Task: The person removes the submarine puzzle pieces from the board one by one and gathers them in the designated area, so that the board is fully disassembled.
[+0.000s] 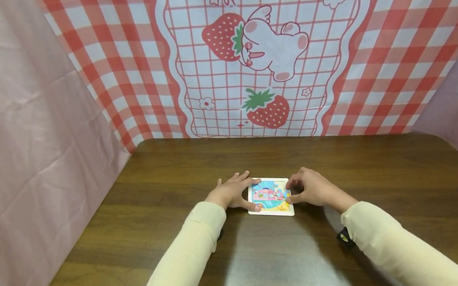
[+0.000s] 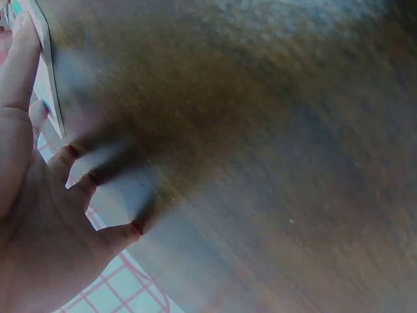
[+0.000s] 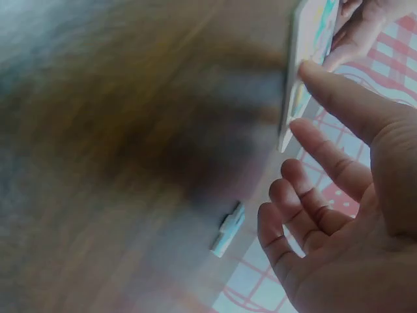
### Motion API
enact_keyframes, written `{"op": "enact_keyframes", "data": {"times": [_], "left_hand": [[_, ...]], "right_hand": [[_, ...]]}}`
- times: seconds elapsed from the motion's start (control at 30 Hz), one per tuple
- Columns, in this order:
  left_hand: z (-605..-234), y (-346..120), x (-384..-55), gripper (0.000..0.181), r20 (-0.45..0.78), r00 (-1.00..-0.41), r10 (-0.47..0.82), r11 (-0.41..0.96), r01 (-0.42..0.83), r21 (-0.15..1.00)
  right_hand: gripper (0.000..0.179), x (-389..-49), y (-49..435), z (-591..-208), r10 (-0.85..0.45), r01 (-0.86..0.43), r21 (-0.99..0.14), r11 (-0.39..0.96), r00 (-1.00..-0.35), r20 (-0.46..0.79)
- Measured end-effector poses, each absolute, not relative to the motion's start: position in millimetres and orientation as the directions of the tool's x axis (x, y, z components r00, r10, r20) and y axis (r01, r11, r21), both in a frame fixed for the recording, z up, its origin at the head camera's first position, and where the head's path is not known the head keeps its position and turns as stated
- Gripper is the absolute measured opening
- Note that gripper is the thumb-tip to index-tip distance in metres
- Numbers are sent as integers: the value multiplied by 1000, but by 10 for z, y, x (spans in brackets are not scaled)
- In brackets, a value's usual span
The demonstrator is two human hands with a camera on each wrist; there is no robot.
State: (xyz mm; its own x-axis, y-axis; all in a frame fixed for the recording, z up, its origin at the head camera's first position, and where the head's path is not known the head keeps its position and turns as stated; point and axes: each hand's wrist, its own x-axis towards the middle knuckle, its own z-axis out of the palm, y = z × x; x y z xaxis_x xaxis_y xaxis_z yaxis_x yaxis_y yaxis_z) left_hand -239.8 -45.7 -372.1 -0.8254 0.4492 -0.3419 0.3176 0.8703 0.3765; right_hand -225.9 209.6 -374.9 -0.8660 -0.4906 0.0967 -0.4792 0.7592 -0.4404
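A small jigsaw puzzle (image 1: 270,195) in a white frame lies flat on the table, its picture pink, blue and yellow. My left hand (image 1: 232,193) is spread at its left side, thumb and index finger on the frame and the other fingers reaching onto the table. At the right side is my right hand (image 1: 313,188), thumb and index fingertips apart and touching the puzzle's right border. Its other fingers are loosely bent in the right wrist view. A loose light-blue puzzle piece (image 3: 228,229) lies on the table beyond that hand, hidden in the head view.
The brown wooden table (image 1: 173,257) extends around the puzzle. A red-and-white checked cloth (image 1: 136,69) with strawberries hangs along its far edge. Pink cloth (image 1: 44,129) hangs on the left, and another pinkish cloth (image 1: 449,92) is at the right.
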Motion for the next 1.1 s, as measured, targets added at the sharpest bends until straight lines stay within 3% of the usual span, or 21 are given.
{"op": "enact_keyframes", "data": {"times": [0.37, 1.1], "left_hand": [[-3724, -460, -2403, 85, -343, -828, 444, 876, 321, 359], [-3702, -445, -2387, 85, -346, -826, 445, 877, 323, 355]], "right_hand": [[27, -2210, 2131, -3794, -503, -506, -427, 749, -854, 130], [31, -2300, 2191, -3785, -567, -539, -424, 728, -821, 68]]}}
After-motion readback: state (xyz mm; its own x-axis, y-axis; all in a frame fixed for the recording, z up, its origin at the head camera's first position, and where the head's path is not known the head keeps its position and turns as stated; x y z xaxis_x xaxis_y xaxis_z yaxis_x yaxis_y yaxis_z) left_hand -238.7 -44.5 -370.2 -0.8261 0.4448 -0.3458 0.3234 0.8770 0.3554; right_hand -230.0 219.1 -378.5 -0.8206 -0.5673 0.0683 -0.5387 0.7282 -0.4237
